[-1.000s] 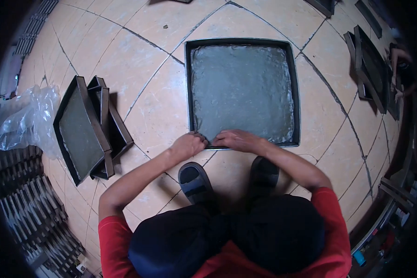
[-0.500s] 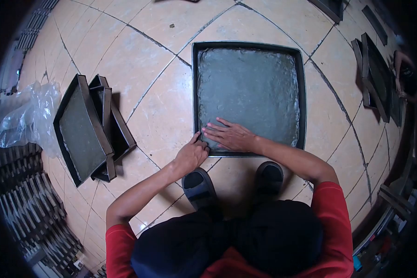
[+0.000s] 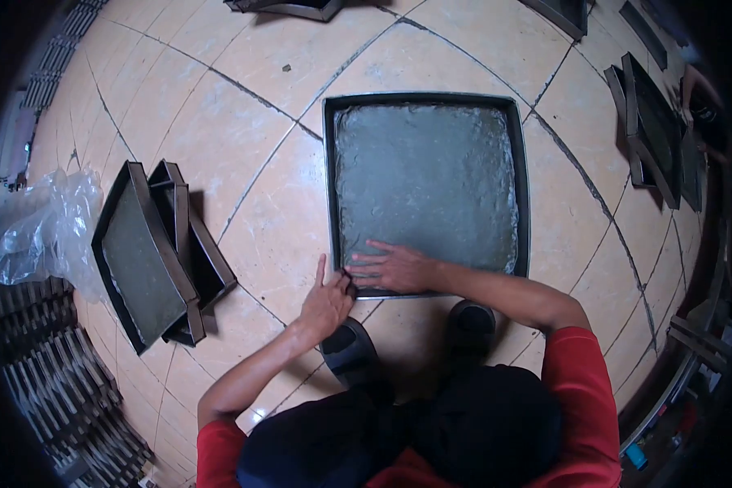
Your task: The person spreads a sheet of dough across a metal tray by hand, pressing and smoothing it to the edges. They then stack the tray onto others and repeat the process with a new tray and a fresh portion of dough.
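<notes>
A square, dark metal tray [image 3: 524, 195] lies on the floor in front of my feet. A smooth grey-green layer [image 3: 423, 179] of soft-looking material fills its bottom, with rough, paler edges along the walls. My right hand [image 3: 394, 268] rests flat on this layer near the tray's lower-left corner, fingers spread to the left. Outside that same corner is my left hand [image 3: 327, 302], its index finger stretched up along the outer wall. Its other fingers curl against the corner rim; the thumb is partly hidden.
To the left, several dark trays [image 3: 164, 236] lean in a pile, one with a grey layer, beside clear plastic sheeting [image 3: 53, 224]. Stacked metal pieces [image 3: 65, 382] stand at lower left. More trays [image 3: 651, 130] lie at right, near another person's arm [image 3: 699, 89].
The view has shifted, so the tray appears lower. My left index finger has straightened away from the rim. My right hand stays flat near the same corner.
</notes>
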`<state>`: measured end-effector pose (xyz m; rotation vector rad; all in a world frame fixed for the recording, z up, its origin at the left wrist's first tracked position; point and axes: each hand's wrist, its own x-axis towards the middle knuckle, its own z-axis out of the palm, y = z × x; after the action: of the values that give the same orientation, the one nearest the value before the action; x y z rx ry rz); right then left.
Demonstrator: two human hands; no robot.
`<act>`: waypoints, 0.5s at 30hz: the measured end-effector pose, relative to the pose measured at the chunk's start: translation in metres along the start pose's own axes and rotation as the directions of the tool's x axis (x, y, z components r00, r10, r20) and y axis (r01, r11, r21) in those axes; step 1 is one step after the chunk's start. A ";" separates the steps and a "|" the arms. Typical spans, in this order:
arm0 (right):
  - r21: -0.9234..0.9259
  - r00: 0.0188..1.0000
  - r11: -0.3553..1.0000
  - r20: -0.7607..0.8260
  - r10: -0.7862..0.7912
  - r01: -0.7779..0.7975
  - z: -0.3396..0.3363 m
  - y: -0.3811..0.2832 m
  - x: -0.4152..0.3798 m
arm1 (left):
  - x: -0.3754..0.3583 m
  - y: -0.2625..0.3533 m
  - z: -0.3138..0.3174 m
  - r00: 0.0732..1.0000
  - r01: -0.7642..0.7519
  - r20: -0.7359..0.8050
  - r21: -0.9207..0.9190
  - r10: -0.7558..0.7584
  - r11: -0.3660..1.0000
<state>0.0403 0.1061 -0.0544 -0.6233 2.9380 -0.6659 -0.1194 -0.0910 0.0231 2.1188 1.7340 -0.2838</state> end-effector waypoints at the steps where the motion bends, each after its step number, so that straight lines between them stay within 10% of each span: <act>1: -0.018 1.000 1.000 -0.010 -0.002 0.002 -0.001 -0.001 0.005 | -0.002 0.002 0.001 1.000 -0.001 -0.003 0.022 0.001 1.000; 10: -0.097 0.983 0.989 0.158 -0.097 0.113 -0.004 -0.007 0.028 | -0.015 0.006 -0.061 0.958 0.024 0.286 0.022 -0.030 0.999; 11: -0.029 0.993 0.994 -0.035 -0.109 0.108 0.024 -0.005 0.020 | -0.012 0.003 -0.066 0.983 0.072 0.177 -0.145 -0.046 0.987; 15: 0.143 0.996 0.987 0.046 -0.077 0.070 0.018 -0.006 0.038 | 0.040 -0.022 -0.113 0.961 0.109 -0.145 -0.584 -0.235 0.804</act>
<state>0.0108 0.0789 -0.0667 -0.7260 2.8019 -0.8428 -0.1418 -0.0044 0.1055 1.5913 1.8352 0.3962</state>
